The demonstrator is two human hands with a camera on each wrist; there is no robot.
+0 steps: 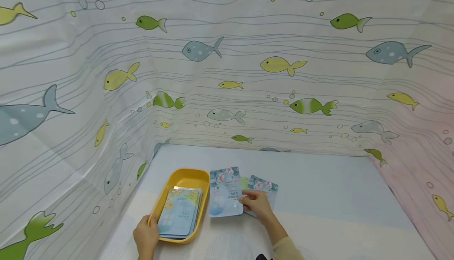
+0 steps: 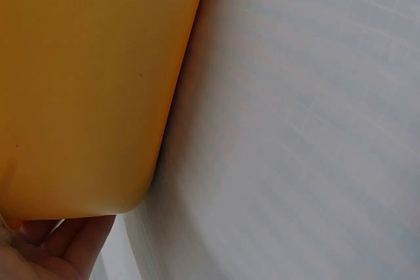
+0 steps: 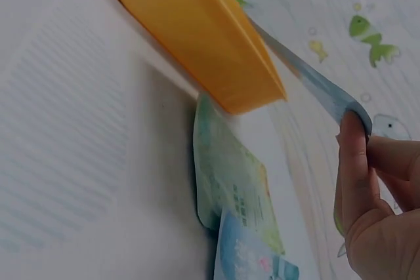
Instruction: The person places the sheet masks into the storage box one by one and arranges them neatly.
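Note:
My right hand (image 1: pixel 258 205) pinches a blue sheet-mask packet with pink flowers (image 1: pixel 225 191) by its right edge, thumb against fingers. The packet is held above the table, just right of a yellow plastic basin (image 1: pixel 190 172). In the right wrist view this packet (image 3: pixel 315 80) appears nearly edge-on. My left hand (image 1: pixel 146 234) grips the basin at its near left corner; the left wrist view shows fingers against the outer wall (image 2: pixel 85 96). Inside the basin lies a stack of pale blue packets (image 1: pixel 179 214). Beneath and behind my right hand lie another flowered packet (image 1: pixel 264 185) and a green packet (image 3: pixel 230 175).
A white table (image 1: pixel 319 189) with pale blue patterning carries everything. Fish-printed sheeting (image 1: pixel 248 67) forms walls at the back, left and right. The left wall stands close to the basin.

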